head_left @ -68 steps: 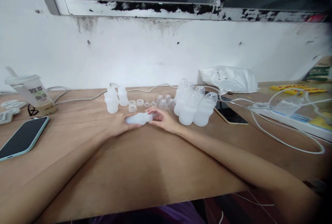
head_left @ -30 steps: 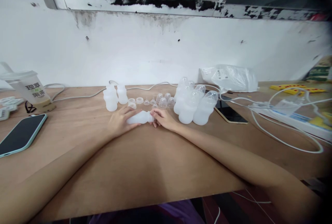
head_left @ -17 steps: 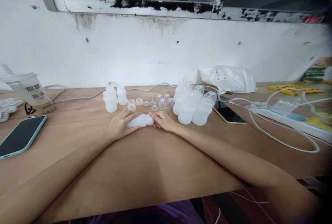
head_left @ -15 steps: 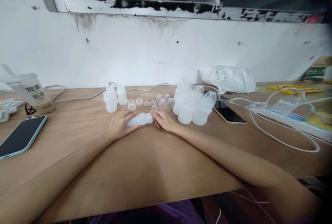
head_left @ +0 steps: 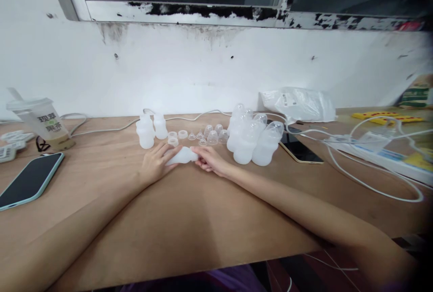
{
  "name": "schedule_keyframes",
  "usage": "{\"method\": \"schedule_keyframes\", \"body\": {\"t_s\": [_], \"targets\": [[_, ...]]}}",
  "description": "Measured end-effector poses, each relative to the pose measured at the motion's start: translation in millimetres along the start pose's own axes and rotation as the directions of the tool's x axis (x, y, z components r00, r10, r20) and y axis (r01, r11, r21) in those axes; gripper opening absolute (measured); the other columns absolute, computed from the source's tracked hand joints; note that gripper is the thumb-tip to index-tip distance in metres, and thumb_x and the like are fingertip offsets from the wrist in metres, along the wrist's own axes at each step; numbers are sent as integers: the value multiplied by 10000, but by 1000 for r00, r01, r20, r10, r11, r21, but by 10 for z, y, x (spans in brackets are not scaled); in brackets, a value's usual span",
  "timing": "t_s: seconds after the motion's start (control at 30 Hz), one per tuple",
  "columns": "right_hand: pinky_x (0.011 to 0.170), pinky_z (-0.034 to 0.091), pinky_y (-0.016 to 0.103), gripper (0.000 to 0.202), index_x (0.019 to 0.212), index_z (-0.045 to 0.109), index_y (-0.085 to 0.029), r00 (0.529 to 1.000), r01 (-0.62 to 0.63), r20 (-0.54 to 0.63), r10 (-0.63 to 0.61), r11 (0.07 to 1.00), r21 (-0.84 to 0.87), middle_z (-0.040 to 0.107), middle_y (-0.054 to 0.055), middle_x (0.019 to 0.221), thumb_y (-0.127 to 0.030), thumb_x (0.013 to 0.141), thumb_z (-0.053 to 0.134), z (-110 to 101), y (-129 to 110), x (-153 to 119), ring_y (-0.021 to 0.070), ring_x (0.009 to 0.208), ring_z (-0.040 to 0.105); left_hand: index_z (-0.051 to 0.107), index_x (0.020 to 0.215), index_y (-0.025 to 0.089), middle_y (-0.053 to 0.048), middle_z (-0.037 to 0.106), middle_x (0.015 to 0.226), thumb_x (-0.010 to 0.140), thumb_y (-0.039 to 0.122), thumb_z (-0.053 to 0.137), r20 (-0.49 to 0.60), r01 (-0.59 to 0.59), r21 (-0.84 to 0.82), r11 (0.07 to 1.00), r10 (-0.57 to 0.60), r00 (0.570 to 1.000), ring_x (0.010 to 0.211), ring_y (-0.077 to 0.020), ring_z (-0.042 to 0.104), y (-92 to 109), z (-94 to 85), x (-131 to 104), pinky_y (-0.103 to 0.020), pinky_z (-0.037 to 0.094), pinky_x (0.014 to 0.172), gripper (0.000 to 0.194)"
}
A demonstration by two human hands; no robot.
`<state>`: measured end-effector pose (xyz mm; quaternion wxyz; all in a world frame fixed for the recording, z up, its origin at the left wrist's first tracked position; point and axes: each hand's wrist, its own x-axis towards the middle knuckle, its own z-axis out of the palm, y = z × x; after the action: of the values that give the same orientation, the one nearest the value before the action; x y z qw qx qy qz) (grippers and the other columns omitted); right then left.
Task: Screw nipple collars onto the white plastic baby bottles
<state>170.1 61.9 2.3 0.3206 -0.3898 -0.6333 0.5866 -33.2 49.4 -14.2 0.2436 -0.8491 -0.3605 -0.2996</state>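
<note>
A frosted white baby bottle lies sideways just above the table, its neck toward the right. My left hand is wrapped around its body. At the neck end, the fingers of my right hand are closed on the rim; what exactly sits between them is hidden. Behind my hands lie white collar rings, small clear nipples and clear dome caps. Two open bottles stand to the left. Several capped bottles stand close together on the right.
On the left are a drink cup, a phone and small white pieces. To the right lie another phone, a power strip with looping white cables, and a plastic bag against the wall.
My right hand has turned at the bottle's neck, its fingers now curled more and slightly further left. The view has shifted a little; my left hand keeps its hold.
</note>
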Motion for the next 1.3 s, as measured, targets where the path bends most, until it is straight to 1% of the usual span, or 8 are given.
{"method": "schedule_keyframes", "body": {"t_s": [0.17, 0.3, 0.4, 0.47, 0.6, 0.9, 1.1, 1.3], "targets": [[289, 56, 148, 407, 626, 390, -157, 981, -166, 122, 150, 977, 131, 270, -96, 439, -535, 773, 359, 39, -56, 2, -1, 301, 134, 414, 1198, 259, -57, 582, 995, 803, 293, 447, 5, -47, 109, 993, 47, 999, 898, -212, 513, -76, -10, 8, -316, 414, 705, 398], [321, 216, 171, 463, 648, 431, -161, 997, -34, 55, 50, 963, -266, 363, -53, 445, -581, 780, 289, -32, -105, 27, 42, 335, 311, 435, 1179, 253, -53, 585, 982, 785, 359, 460, 19, 118, 103, 988, -121, 992, 912, -214, 514, -59, 6, 33, -304, 406, 705, 409], [575, 406, 261, 387, 863, 516, -151, 937, 161, -62, -345, 582, -797, 572, 72, 736, -496, 802, 352, -138, -207, 22, 153, 671, 532, 462, 1136, 232, -45, 596, 965, 766, 439, 456, -8, 319, 61, 946, -319, 948, 871, -191, 547, -23, 14, 49, -261, 411, 649, 425], [749, 379, 341, 333, 979, 515, -102, 856, 56, -72, -511, 230, -972, 555, 155, 948, -364, 824, 380, -215, -275, 35, 236, 907, 493, 461, 1118, 239, -28, 602, 970, 760, 468, 447, -12, 419, 39, 907, -419, 908, 861, -185, 564, -9, 15, 53, -245, 409, 604, 426], [774, 332, 394, 311, 1019, 530, 5, 883, -325, -262, -389, -103, -940, 529, 244, 1011, -127, 751, 448, -343, -305, 188, 317, 985, 441, 451, 1106, 246, -6, 603, 985, 753, 482, 444, 23, 472, 9, 881, -472, 881, 862, -185, 575, -4, 8, 54, -240, 409, 575, 424], [755, 299, 482, 234, 849, 648, -79, 890, -424, -387, -241, -126, -897, 615, 209, 906, -107, 714, 459, -450, -204, 608, 344, 942, 501, 456, 1098, 240, -11, 603, 984, 740, 479, 464, 51, 422, -12, 906, -421, 906, 863, -185, 574, -1, 12, 52, -244, 420, 594, 431], [803, 300, 464, 300, 986, 588, -73, 905, -351, -322, -277, -62, -934, 591, 216, 972, -192, 728, 492, -422, -199, 558, 323, 986, 488, 469, 1073, 240, -8, 602, 976, 732, 484, 472, 40, 412, -7, 911, -412, 911, 849, -181, 579, -2, 18, 52, -242, 422, 584, 420], [793, 321, 406, 289, 994, 545, 5, 884, -362, -336, -325, -21, -932, 549, 260, 991, -80, 734, 453, -327, -408, 362, 321, 973, 485, 455, 1089, 230, -25, 601, 983, 737, 479, 466, 62, 429, -18, 903, -427, 902, 851, -190, 579, -1, 4, 48, -247, 425, 593, 432]]}}
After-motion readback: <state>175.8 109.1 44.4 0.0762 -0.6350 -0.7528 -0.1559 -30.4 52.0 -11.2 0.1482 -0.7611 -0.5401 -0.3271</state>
